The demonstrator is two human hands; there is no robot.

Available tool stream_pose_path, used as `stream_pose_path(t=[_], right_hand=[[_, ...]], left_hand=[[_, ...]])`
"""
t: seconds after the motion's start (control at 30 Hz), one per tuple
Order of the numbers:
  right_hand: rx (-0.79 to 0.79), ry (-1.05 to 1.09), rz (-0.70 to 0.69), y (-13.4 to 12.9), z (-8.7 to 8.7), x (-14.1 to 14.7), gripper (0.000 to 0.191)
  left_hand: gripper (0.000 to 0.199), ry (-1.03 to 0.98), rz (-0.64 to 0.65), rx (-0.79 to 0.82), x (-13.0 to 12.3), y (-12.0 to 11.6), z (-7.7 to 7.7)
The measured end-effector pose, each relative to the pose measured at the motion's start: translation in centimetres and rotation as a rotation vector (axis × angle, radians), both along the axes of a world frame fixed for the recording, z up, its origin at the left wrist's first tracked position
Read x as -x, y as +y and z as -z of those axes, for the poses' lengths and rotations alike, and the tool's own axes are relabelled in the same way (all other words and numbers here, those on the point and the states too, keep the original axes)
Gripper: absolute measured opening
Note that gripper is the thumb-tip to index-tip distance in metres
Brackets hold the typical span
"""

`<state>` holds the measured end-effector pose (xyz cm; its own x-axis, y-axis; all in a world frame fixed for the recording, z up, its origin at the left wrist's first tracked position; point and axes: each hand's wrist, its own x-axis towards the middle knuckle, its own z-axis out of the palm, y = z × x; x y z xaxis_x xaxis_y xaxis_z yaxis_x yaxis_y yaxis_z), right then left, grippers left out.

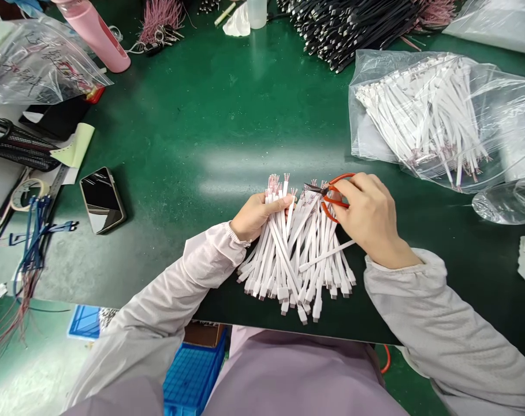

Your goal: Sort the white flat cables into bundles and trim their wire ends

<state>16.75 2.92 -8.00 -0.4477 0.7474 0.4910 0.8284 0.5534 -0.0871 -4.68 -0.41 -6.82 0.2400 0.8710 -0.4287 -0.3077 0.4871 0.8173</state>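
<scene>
White flat cables (303, 254) sat in a fat bunch in the person's hands, near the front edge of a green work table (227, 115). Far to the left, at nine o'clock from the bunch, lay a roll of tape (28, 193) and a tangle of blue wires (32, 242). A clear zip bag (41, 63) with writing on it sat at ten o'clock, and a pink bottle (95, 34) stood at eleven. A black phone (101, 199) lay closer in, at nine o'clock. The left hand (262, 216) was shut tight around the top of the bunch, squeezing the cables together. Small white plugs (303, 315) hung at the bottom of the bunch. Black cables (331, 29) lay in a heap at twelve o'clock. Red-handled scissors (335, 196) were at the top of the bunch, with dark blades right by the thin wire ends (283, 182). The right hand (368, 216) pinched the handles, fingers pressed together. At two o'clock, a clear plastic bag (435, 121) held many more white cables.
</scene>
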Motion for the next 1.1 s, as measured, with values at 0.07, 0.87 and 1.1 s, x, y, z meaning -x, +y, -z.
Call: stream_pose_path(t=[0.07, 0.87, 1.1], right_hand=[[-0.008, -0.035, 0.019, 0.16, 0.01, -0.21, 0.019], [0.019, -0.013, -0.023, 0.13, -0.33, 0.21, 0.019], [0.005, -0.004, -0.071, 0.07, -0.34, 0.59, 0.022]], left_hand=[[0.032, -0.009, 0.014, -0.011, 0.13, 0.01, 0.12], [0.032, 0.004, 0.015, -0.01, 0.12, 0.01, 0.17], [0.032, -0.002, 0.016, -0.011, 0.08, -0.01, 0.17]])
